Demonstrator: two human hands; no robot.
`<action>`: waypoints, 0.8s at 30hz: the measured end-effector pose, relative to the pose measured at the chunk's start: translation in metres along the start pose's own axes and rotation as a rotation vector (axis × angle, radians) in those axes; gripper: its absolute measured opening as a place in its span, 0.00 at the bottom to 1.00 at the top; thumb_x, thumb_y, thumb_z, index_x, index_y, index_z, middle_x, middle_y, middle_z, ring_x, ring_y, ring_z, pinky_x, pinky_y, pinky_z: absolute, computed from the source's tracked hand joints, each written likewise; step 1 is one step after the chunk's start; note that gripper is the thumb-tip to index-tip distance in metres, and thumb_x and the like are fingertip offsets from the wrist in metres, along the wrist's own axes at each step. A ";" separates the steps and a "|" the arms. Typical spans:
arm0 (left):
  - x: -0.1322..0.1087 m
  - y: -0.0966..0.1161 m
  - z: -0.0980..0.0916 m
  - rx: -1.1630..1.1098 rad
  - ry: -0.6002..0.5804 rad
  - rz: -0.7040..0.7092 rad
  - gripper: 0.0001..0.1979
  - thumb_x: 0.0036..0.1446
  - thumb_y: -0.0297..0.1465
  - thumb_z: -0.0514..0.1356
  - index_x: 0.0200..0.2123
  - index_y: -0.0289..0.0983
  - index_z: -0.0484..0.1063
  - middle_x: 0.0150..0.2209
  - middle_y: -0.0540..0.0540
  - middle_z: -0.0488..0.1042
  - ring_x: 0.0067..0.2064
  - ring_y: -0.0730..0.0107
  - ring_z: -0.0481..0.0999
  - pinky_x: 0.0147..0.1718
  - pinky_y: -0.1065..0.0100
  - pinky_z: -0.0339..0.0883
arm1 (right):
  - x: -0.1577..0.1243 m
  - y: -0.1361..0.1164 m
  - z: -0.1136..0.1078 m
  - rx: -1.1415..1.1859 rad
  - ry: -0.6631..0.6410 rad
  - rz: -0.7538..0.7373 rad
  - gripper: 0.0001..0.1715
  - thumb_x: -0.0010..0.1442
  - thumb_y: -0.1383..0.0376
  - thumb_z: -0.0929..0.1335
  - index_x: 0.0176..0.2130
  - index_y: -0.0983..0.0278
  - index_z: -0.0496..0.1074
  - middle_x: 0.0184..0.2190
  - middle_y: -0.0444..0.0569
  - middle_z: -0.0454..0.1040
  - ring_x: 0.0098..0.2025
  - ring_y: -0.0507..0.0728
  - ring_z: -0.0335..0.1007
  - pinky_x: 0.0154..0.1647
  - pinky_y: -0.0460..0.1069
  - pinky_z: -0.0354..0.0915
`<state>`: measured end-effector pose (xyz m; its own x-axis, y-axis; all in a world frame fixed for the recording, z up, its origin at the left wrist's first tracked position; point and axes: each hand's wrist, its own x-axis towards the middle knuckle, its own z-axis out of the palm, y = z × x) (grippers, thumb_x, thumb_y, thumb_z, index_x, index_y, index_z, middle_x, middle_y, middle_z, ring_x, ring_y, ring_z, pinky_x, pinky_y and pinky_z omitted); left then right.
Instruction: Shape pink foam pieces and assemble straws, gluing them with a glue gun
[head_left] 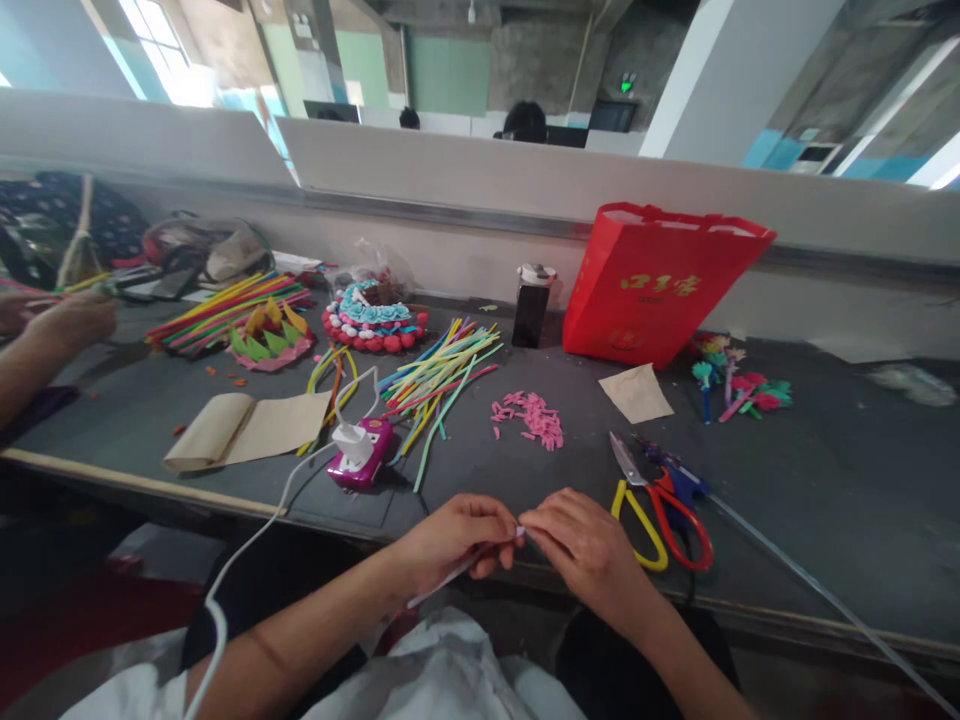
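Note:
In front of my lap, near the table's front edge, both my hands work on a thin pale pinkish-white strip (448, 578). My left hand (469, 535) is closed around it, and one length hangs out below the palm toward the lower left. My right hand (581, 540) pinches at the strip's upper end, its fingertips meeting those of the left. The fingers partly cover that end. Just right of my right hand lie scissors (660, 510) with one yellow and one red handle. Beyond my hands is a pile of small pink pieces (531, 418).
A purple power socket (361, 455) with a white cable stands left, by a bundle of coloured stems (442, 375). Brown paper (247, 430), a black bottle (531, 312) and a red bag (652, 285) are around. A blue glue gun (682, 485) lies right. Another person's hand (71, 320) shows far left.

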<state>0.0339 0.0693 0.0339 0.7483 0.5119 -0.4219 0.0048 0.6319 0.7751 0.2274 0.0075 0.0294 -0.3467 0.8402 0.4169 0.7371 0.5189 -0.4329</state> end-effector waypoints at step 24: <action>0.002 -0.008 0.007 1.023 0.215 0.482 0.09 0.57 0.28 0.54 0.30 0.33 0.74 0.24 0.51 0.69 0.26 0.76 0.64 0.27 0.75 0.55 | -0.006 -0.015 -0.001 -0.127 0.053 0.056 0.09 0.65 0.70 0.63 0.33 0.63 0.70 0.27 0.46 0.71 0.32 0.55 0.65 0.37 0.50 0.57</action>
<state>0.0400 0.0616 0.0296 0.6908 0.7226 0.0266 0.3583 -0.3740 0.8554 0.2187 -0.0054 0.0346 -0.2746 0.8561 0.4379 0.8231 0.4447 -0.3532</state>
